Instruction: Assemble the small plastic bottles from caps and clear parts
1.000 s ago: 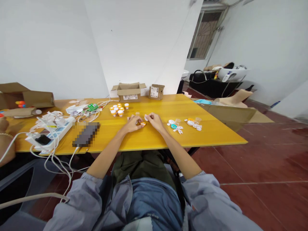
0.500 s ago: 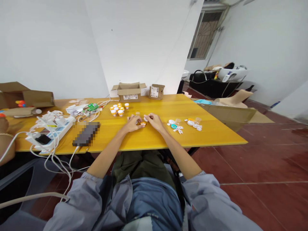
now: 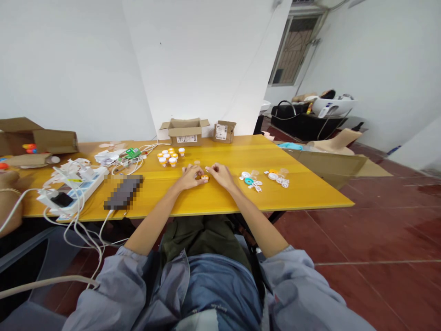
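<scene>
Grip of left hand (image 3: 189, 177) and right hand (image 3: 221, 175) stays closed on orange vial (image 3: 205, 177) (nothing shifted).

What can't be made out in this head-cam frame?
Head view, orange piece between left hand and right hand: tiny, partly covered by them; which hand grips it is unclear.
Head view, flat dark thing left of the hands: blurred out.
Head view, box label: too small to read.
Head view, white bits right of the hands: too small to identify.
</scene>
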`<state>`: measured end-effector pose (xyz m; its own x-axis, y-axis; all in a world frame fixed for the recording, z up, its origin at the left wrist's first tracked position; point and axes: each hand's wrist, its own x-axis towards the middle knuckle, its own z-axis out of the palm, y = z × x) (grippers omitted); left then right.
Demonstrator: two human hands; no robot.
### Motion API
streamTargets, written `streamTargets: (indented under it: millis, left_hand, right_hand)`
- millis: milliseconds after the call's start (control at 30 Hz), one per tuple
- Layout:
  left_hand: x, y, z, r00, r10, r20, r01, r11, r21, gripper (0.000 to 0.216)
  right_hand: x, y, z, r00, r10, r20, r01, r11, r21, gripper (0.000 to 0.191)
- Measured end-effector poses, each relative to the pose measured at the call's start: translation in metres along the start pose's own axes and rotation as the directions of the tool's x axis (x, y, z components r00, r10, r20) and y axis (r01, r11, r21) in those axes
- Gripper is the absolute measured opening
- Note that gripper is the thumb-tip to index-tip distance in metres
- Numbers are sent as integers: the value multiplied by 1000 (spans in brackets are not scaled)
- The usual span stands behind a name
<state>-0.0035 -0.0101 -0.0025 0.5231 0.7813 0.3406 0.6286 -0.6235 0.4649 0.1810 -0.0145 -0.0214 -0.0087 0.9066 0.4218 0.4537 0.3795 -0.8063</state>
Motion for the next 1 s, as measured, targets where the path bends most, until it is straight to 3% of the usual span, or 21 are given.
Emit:
streamTargets:
  millis: [167,400,600,1000]
  left_hand:
    - [-1,0,0,1000,-7,7,7,1000,8,22]
    - [0,-1,-1,1000,-11,6,11,1000,0,22]
    - [1,-2,-1,1000,-19,2,19,1000,3,21]
    - [1,3,-2,998,-59,30,59,998,2,21]
  right_hand:
    - [-1,5,1,1000,-4,-6,4,994,-111,18]
    - [-2,-1,0,999,-45,-25,39,977,-212,14]
    - [-7,-9,-2,981,-185,55,191,967,-169,10]
    - [-6,4,-6,947,-253,199,281,951,-131,11]
